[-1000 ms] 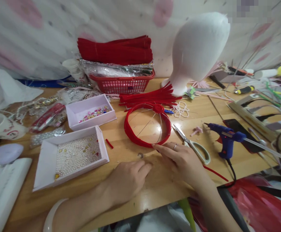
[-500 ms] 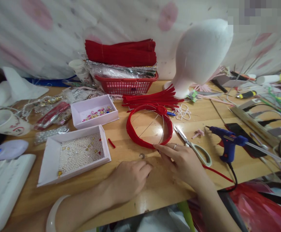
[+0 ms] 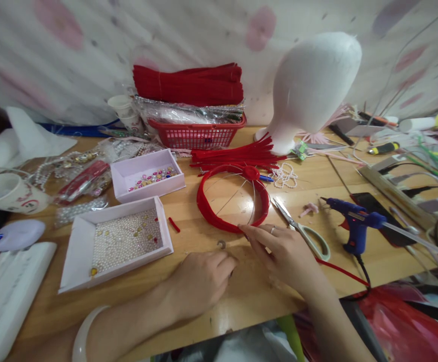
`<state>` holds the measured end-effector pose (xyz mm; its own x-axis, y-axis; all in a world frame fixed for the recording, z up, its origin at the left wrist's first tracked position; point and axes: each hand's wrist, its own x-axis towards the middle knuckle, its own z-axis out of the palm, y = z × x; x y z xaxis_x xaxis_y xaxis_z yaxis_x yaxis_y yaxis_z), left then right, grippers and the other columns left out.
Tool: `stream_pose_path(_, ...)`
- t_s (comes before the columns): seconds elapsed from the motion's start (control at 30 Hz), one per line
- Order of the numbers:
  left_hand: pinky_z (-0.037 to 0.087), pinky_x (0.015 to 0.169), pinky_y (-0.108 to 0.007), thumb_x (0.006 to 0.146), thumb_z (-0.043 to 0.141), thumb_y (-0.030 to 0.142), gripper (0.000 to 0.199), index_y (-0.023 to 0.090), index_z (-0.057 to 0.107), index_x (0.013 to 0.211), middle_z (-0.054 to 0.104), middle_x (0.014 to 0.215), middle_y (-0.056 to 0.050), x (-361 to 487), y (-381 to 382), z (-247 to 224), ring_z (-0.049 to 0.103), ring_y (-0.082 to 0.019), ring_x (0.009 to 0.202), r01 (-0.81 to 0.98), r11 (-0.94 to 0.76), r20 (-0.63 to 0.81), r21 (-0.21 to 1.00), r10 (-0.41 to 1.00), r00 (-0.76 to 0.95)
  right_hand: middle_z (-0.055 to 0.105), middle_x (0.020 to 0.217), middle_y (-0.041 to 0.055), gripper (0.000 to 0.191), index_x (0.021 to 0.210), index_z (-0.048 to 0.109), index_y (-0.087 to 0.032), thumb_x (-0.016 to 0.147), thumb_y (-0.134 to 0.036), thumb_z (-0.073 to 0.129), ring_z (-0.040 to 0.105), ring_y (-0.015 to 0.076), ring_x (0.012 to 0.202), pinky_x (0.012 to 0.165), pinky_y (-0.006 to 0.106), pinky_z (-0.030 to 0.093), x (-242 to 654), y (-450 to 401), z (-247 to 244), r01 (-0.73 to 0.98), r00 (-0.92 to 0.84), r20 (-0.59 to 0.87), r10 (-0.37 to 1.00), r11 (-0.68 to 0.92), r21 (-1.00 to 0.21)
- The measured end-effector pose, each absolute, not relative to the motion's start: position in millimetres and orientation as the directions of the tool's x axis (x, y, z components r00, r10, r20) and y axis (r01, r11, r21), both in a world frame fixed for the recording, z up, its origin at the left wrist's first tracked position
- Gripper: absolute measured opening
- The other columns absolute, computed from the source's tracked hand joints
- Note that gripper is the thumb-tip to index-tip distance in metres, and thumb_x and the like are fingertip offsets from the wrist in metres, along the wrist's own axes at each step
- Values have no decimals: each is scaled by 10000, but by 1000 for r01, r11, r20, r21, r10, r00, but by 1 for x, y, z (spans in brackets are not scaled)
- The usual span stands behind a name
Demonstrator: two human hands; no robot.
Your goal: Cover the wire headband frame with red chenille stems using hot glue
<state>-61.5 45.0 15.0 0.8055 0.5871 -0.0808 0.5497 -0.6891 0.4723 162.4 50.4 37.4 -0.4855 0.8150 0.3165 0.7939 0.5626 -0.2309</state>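
A red fuzzy ring [image 3: 212, 219] with thin wires across it and a round red knot [image 3: 251, 173] lies on the wooden table. At its lower edge, the fingertips of my right hand [image 3: 279, 249] touch the ring, thumb and index finger close together. My left hand [image 3: 207, 276] rests on the table in front of the ring, fingers curled inward; whether anything is inside them is hidden. A small curved silvery piece [image 3: 221, 244] lies just beyond my left hand. Scissors [image 3: 298, 226] lie beside my right hand.
Two white boxes hold pearls [image 3: 66, 261] and coloured gems [image 3: 117, 186]. A blue glue gun [image 3: 354, 221] stands right, its cord near a red strip [image 3: 343, 272]. Behind are red stems [image 3: 237, 153], a red basket [image 3: 200, 136] and a white foam head [image 3: 313, 85].
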Motion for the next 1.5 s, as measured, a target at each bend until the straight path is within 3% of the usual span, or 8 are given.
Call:
stream_pose_path(0.13,580,756,-407,979,431,119,232,160,638,1075,752,1019,-96,-62,45,15,736,-283,912,553,-686,-105,473,580,808,737,760,43,370,1336,651,-178,1019,-151,461,656,152,634,578,258,398,161,52,43,790,-520,264,812,575,-212)
stream_pose_path(0.43,549,684,-371,968,463,125,206,151,648,1056,755,973,-92,-61,46,14,735,-265,845,539,-711,-59,451,579,813,737,746,38,515,1417,599,-192,920,-95,502,618,160,591,551,260,365,158,61,50,778,-614,118,780,624,-73)
stream_pose_path(0.7,500,627,-345,945,487,126,196,155,654,1044,756,946,-84,-60,45,13,721,-249,804,538,-728,-22,424,586,810,741,816,54,543,1460,548,-208,940,-91,445,614,158,626,585,265,380,159,62,47,772,-618,54,784,618,-151)
stream_pose_path(1.17,488,596,-330,943,491,117,185,166,651,1022,748,909,-73,-61,45,12,706,-227,758,517,-752,19,409,573,819,640,610,-6,460,1384,613,-210,958,-159,451,585,149,525,533,250,321,154,65,53,787,-597,64,799,600,-146)
stream_pose_path(1.37,473,584,-336,936,518,119,191,155,664,1054,754,919,-70,-60,45,14,713,-234,768,527,-757,-11,386,568,823,643,604,-9,451,1365,623,-215,956,-153,443,585,148,518,527,249,326,153,64,53,782,-603,80,793,608,-135)
stream_pose_path(1.5,485,595,-339,928,524,104,156,158,666,965,753,907,-77,-60,46,14,711,-235,770,502,-781,20,372,547,837,654,619,-9,448,1405,565,-202,976,-171,437,601,165,519,524,260,343,156,63,53,791,-588,112,801,598,-130)
